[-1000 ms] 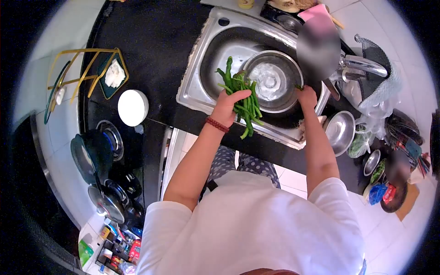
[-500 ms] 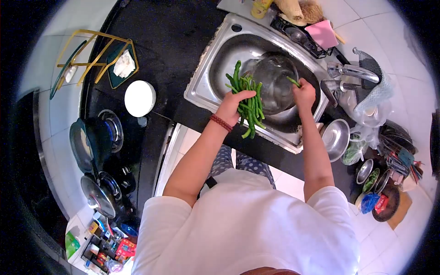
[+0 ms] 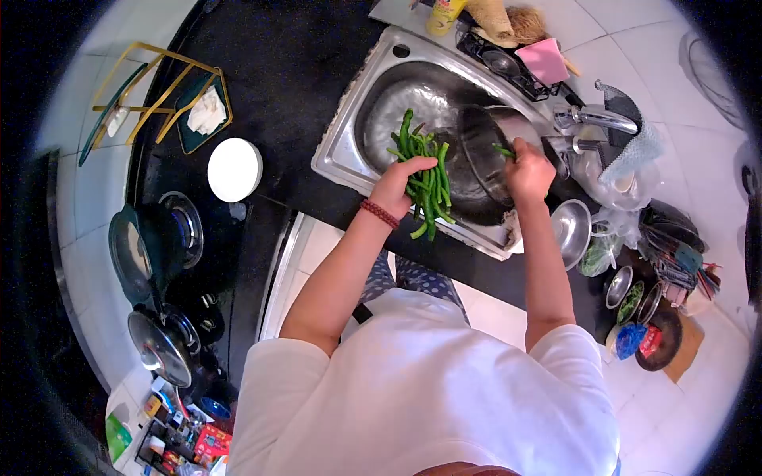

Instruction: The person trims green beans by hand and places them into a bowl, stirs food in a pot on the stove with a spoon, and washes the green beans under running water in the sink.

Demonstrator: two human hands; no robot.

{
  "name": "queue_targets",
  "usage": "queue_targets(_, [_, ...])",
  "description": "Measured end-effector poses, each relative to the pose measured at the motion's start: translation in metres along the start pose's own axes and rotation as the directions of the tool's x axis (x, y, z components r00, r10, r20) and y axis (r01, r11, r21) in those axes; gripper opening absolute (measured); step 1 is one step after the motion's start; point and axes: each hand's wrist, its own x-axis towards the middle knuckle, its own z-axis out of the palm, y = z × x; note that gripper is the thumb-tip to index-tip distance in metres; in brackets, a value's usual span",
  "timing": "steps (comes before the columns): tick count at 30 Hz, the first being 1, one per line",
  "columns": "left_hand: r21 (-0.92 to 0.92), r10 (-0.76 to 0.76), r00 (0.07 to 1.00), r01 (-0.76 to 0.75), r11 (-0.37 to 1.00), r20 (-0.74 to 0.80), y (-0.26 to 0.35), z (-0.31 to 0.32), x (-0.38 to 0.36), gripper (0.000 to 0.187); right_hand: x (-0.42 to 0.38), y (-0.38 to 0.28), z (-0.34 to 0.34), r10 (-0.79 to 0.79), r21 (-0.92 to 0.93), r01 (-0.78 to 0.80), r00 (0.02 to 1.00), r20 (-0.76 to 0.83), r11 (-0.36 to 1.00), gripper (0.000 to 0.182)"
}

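Note:
My left hand [image 3: 399,185] is closed round a bunch of long green peppers [image 3: 429,186], held over the near edge of the steel sink [image 3: 337,151]. Their ends stick out above and below my fingers. A metal basin [image 3: 482,139] stands tilted in the right part of the sink, its mouth facing left. My right hand [image 3: 530,170] grips the basin's right side, fingers closed, and a short green piece [image 3: 502,150] shows by the fingertips. Rippling water [image 3: 409,103] covers the sink's left part.
A faucet [image 3: 599,117] stands right of the sink, with a steel bowl [image 3: 570,234] nearer me. Behind lie a pink sponge [image 3: 544,61] and a black rack. On the left are a white round container [image 3: 235,170], a gold rack [image 3: 171,95], and pans [image 3: 131,246] on the stove.
My right hand has tipped the basin to the left, and water now spreads over the sink's left part. My left hand keeps hold of the peppers in nearly the same place.

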Motion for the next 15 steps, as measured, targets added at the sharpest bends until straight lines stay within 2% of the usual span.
queue_targets(2, [0.008,-0.004,1.000,0.004,1.000,0.003,0.000,0.002,0.000,0.021,0.000,-0.009,-0.009,-0.021,0.042,0.021,1.000,-0.008,0.999,0.020])
queue_targets(4, [0.014,-0.004,1.000,0.004,1.000,-0.001,0.001,0.005,-0.001,0.021,0.003,-0.014,-0.018,0.021,0.052,-0.021,1.000,0.004,0.998,0.020])
queue_targets(6, [-0.026,0.020,0.999,-0.019,0.999,0.046,0.001,0.009,0.001,0.022,0.006,-0.009,-0.018,0.011,0.075,-0.010,1.000,-0.011,0.997,0.020])
queue_targets(9, [-0.049,0.022,0.998,-0.018,0.999,0.065,0.004,0.012,0.000,0.022,0.008,-0.010,-0.011,0.087,0.078,-0.085,0.996,-0.018,0.993,0.016])
queue_targets(12, [-0.090,0.006,0.998,-0.001,0.996,0.056,0.002,0.009,0.012,0.022,0.011,-0.009,-0.005,0.226,0.043,-0.226,0.974,0.017,0.973,0.017])
queue_targets(15, [-0.130,0.030,0.999,-0.026,0.991,0.023,0.000,0.001,0.023,0.021,0.006,0.020,0.025,0.322,0.166,-0.314,0.947,-0.019,0.935,0.015])
